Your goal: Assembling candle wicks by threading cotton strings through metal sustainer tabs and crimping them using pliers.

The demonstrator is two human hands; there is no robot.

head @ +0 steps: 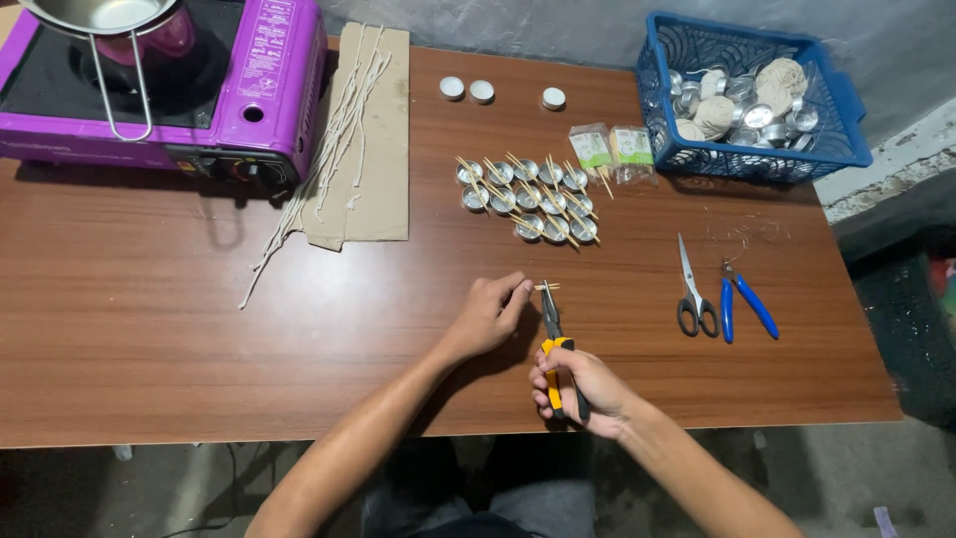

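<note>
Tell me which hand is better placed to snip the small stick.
Right. The right hand grips the yellow-handled pliers, tip at the small stick; the left hand only pinches that stick.

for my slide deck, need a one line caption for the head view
Left hand pinches a thin wooden stick while right hand grips yellow-handled pliers on a brown wooden table.

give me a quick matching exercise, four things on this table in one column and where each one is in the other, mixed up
Things:
1. yellow-handled pliers
2. scissors
3. blue basket
4. purple camping stove

Places:
A. far left corner of the table
B. far right corner, holding small metal cups
C. in the right hand
D. lying flat beside the blue-handled pliers

Pairs: 1-C, 2-D, 3-B, 4-A
</note>
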